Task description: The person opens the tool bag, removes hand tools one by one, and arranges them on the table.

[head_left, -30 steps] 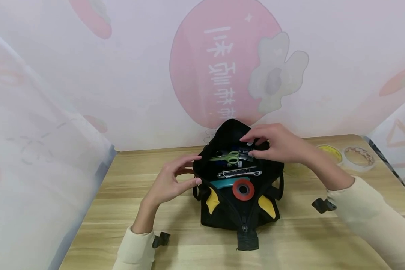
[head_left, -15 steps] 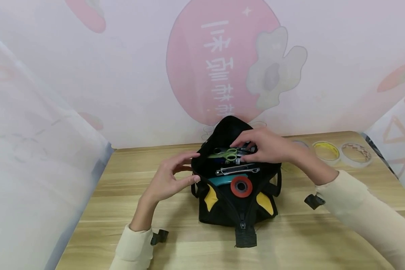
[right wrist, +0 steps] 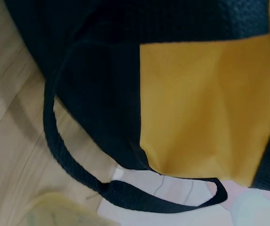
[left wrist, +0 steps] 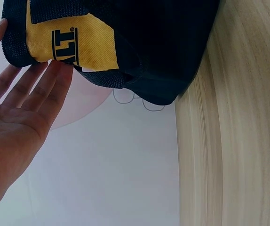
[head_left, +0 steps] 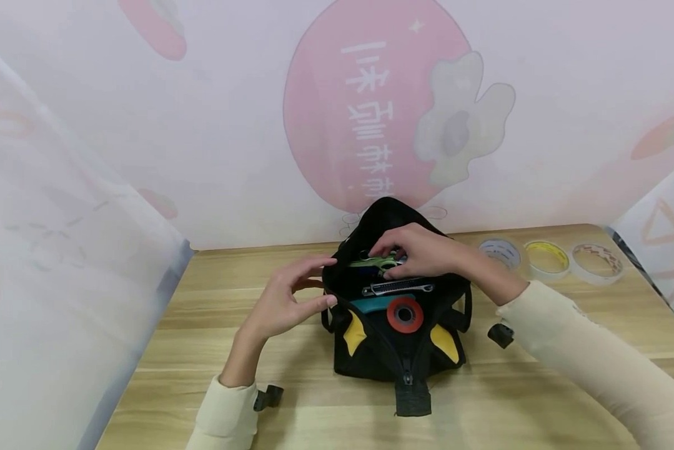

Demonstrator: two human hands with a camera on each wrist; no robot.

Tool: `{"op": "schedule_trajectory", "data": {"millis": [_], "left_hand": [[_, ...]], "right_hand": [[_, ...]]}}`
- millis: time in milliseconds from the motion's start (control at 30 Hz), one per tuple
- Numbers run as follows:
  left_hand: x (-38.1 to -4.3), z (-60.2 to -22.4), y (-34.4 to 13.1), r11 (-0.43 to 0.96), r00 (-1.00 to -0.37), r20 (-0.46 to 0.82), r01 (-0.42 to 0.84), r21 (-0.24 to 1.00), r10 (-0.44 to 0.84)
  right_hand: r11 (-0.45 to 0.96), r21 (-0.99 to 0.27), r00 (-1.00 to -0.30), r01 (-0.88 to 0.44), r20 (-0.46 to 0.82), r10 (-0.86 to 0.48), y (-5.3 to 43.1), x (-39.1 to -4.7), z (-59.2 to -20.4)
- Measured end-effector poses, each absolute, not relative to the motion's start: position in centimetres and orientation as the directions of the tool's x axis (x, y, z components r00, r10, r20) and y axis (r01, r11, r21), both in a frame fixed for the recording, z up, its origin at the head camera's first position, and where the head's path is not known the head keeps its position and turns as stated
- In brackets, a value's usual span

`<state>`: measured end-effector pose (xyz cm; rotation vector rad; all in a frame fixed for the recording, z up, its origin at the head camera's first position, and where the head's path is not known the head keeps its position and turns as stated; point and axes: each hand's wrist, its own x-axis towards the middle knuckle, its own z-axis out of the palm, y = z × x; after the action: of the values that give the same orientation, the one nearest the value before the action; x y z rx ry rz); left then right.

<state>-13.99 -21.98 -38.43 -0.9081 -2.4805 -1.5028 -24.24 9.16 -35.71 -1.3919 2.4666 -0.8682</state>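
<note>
An unzipped black tool bag (head_left: 365, 369) with yellow panels stands on the table. My left hand (head_left: 288, 297) rests its thumb and fingertips at the left rim of the mouth; in the left wrist view its fairly straight fingers (left wrist: 36, 89) touch the yellow side panel. My right hand (head_left: 421, 250) reaches into the bag, fingers bent over the green-handled scissors (head_left: 361, 264), with thumb and index apart on either side of the handle loops, partly hiding them. In front of them lie a utility knife (head_left: 398, 287), a teal item (head_left: 372, 305) and a red roll (head_left: 393, 314).
Three tape rolls lie at the back right: one greyish (head_left: 513, 255), one with a yellow inner ring (head_left: 549, 272) and one clear (head_left: 592, 274). A printed wall hanging (head_left: 230, 156) rises behind the wooden table (head_left: 202, 337). A bag strap (right wrist: 59, 146) loops out at the right side.
My right hand has moved left and down inside the bag, now over the scissors handles. The greyish tape roll behind the wrist has come into view. My left hand stays at the rim.
</note>
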Motion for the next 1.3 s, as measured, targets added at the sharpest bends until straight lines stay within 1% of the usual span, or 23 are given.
{"op": "schedule_trajectory", "data": {"millis": [133,400,833,1300], "left_hand": [[-13.9,-38.5,-21.9,0.333,-0.817,0.378,0.536,0.776,0.434],[-13.8,-38.4,-21.9,0.34,-0.815,0.385,0.543,0.768,0.432],[-13.7,-38.5,-22.3,0.342,-0.808,0.402,0.558,0.756,0.431],[-13.8,-38.6,-22.4,0.34,-0.805,0.403,0.561,0.755,0.434]], "right_hand": [[0.4,-0.586,-0.566,-0.704,0.123,-0.815,9.1,-24.6,-36.3],[0.404,-0.597,-0.553,-0.693,0.082,-0.829,9.9,-24.2,-38.2],[0.447,-0.552,-0.559,-0.704,0.043,-0.828,11.1,-22.8,-41.2],[0.456,-0.568,-0.583,-0.685,0.051,-0.811,11.2,-22.3,-43.3]]}}
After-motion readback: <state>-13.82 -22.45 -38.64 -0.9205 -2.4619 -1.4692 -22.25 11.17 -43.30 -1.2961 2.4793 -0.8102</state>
